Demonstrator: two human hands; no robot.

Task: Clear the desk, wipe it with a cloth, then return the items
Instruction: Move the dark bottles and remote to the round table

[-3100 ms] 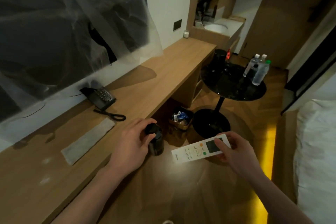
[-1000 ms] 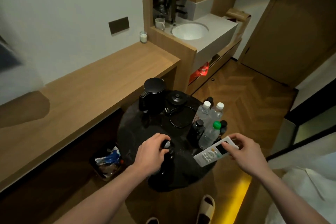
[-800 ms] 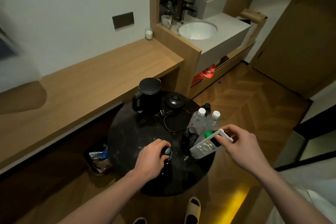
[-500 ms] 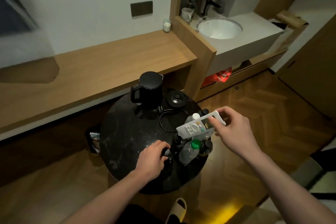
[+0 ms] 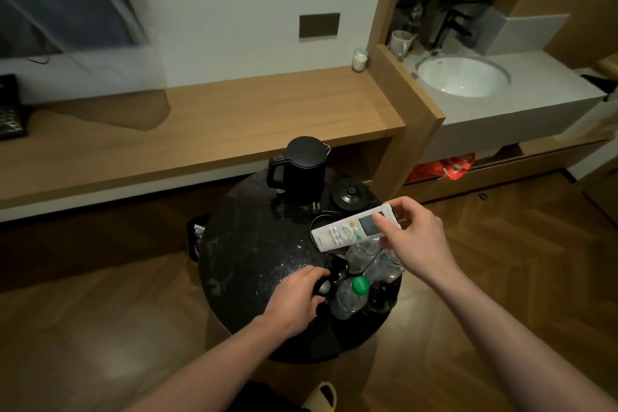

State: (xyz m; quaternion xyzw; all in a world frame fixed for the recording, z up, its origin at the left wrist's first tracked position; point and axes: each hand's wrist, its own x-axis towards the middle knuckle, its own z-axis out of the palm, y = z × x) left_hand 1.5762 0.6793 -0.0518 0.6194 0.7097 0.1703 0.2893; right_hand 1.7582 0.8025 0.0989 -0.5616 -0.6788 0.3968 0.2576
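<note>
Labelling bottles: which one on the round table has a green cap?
The clear bottle nearest the left hand, at the cluster's front; its green cap is the only coloured one visible.

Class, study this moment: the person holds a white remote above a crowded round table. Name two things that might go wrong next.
1. The remote, pinched at one end by the right hand, hangs above the bottles; lowering it there may topple them.
2. The left hand holds a small dark object beside the green-capped bottle near the table edge; a nudge might knock it off.
</note>
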